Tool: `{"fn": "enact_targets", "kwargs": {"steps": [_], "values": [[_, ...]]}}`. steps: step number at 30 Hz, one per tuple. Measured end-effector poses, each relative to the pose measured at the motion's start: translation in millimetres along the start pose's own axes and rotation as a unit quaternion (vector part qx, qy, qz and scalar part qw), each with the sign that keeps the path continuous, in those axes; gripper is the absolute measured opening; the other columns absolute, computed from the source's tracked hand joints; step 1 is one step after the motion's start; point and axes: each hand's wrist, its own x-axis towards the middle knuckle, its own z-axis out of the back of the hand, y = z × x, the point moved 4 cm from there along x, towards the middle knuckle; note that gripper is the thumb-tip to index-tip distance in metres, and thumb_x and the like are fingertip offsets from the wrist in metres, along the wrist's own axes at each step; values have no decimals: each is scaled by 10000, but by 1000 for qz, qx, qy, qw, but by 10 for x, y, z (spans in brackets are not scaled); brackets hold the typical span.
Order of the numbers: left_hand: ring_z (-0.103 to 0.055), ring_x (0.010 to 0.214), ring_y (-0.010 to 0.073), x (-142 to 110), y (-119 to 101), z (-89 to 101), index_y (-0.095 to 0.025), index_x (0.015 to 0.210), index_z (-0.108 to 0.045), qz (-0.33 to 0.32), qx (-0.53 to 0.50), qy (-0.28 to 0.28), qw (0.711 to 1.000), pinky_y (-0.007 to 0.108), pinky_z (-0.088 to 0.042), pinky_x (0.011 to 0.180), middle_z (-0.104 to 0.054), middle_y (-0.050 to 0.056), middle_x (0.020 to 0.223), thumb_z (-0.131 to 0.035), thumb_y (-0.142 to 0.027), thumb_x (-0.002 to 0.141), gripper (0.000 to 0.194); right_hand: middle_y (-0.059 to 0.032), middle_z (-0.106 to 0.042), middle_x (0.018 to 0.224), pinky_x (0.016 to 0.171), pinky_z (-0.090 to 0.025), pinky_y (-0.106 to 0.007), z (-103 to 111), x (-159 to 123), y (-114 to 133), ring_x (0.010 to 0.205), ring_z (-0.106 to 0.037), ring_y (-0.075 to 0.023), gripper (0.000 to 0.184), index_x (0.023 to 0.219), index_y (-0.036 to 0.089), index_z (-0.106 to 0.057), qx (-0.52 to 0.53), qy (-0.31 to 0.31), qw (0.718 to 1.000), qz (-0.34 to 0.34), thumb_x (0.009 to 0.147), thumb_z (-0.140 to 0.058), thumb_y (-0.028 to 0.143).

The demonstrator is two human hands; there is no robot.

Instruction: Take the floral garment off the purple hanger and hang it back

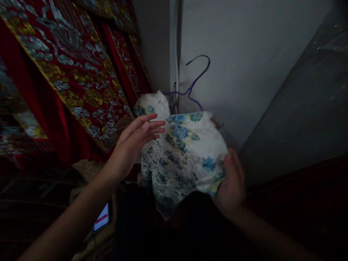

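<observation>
A white garment with blue and yellow flowers (187, 145) hangs on a purple wire hanger (193, 85) in the middle of the head view. Its lower part is darker and closely patterned. My left hand (140, 136) lies over the garment's left part, fingers stretched out and apart, with nothing gripped. At the garment's right edge, my right hand (231, 185) has its thumb and fingers closed on the cloth, somewhat blurred. The hanger's hook stands free above, and its lower arms are hidden by the cloth.
Red cloth with gold and silver embroidery (78, 61) hangs on the left. Behind the hanger is a pale wall (231, 54) with a thin vertical strip. A lit phone (101, 219) lies low on the left. The lower area is very dark.
</observation>
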Motion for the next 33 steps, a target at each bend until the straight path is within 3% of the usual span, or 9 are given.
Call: {"fn": "enact_targets", "kwargs": {"steps": [3, 5, 7, 11, 15, 19, 22, 29, 33], "values": [[-700, 1103, 275, -38, 107, -57, -197, 1249, -611, 95, -61, 27, 993, 473, -586, 914, -718, 142, 1232, -419, -458, 1001, 408, -70, -676, 827, 650, -518, -370, -337, -397, 143, 749, -649, -248, 423, 1235, 293, -615, -97, 261, 955, 104, 962, -450, 571], [-724, 895, 252, -145, 203, -93, -187, 1149, -667, 177, -94, 56, 978, 421, -603, 743, -739, 153, 1129, -458, -474, 972, 397, -53, -716, 869, 691, -517, -328, -521, -594, 184, 797, -671, -216, 361, 1157, 269, -669, -155, 482, 844, 174, 952, -531, 531], [-649, 654, 176, -310, 286, -71, -190, 1133, -689, 242, -90, 76, 963, 321, -529, 547, -739, 139, 1051, -547, -496, 918, 400, -31, -734, 856, 723, -513, -292, -525, -580, 170, 807, -682, -181, 274, 1025, 241, -711, -178, 559, 781, 214, 985, -539, 451], [-436, 469, 97, -588, 308, 148, -239, 1072, -727, 268, 42, 136, 953, 219, -291, 391, -690, 39, 783, -641, -541, 857, 381, -73, -740, 992, 859, -532, -320, -197, 16, 30, 943, -686, -184, 202, 1042, 216, -725, -192, 363, 884, 225, 993, -552, 308], [-531, 563, 143, -500, 175, 428, -228, 669, -685, 134, 223, 161, 952, 229, -415, 480, -617, 17, 625, -588, -544, 894, 399, -110, -639, 1339, 1072, -458, -443, 127, 565, -225, 1270, -575, -253, 386, 1293, 256, -650, -179, 189, 955, 143, 926, -647, 376], [-523, 493, 139, -186, 214, 630, -219, 804, -665, 68, 276, 45, 958, 233, -420, 462, -559, -26, 537, -603, -498, 895, 300, -43, -730, 833, 642, -552, -294, 64, 646, -411, 747, -686, -194, 405, 925, 198, -725, -57, 287, 954, -62, 887, -623, 588], [-668, 674, 171, 0, 268, 704, -205, 989, -653, -8, 292, -80, 953, 273, -536, 621, -700, 11, 757, -675, -450, 871, 273, 5, -657, 638, 489, -466, -246, 88, 710, -338, 542, -599, -152, 473, 774, 197, -668, 24, 188, 973, -129, 782, -693, 669], [-637, 1046, 234, -132, 152, 622, -229, 1169, -618, -208, 324, -296, 874, 405, -516, 951, -653, 55, 1110, -598, -354, 951, 251, -21, -681, 693, 589, -537, -322, 330, 1458, -33, 666, -675, -217, 507, 794, 230, -650, 65, -57, 995, -39, 641, -770, 698], [-636, 899, 213, -218, 381, 204, -225, 1182, -614, -193, 379, -202, 882, 379, -491, 893, -651, 28, 901, -553, -316, 970, 239, -44, -688, 761, 634, -560, -341, 476, 1741, 25, 784, -711, -243, 473, 825, 242, -606, 43, -102, 994, 18, 735, -686, 699]]}}
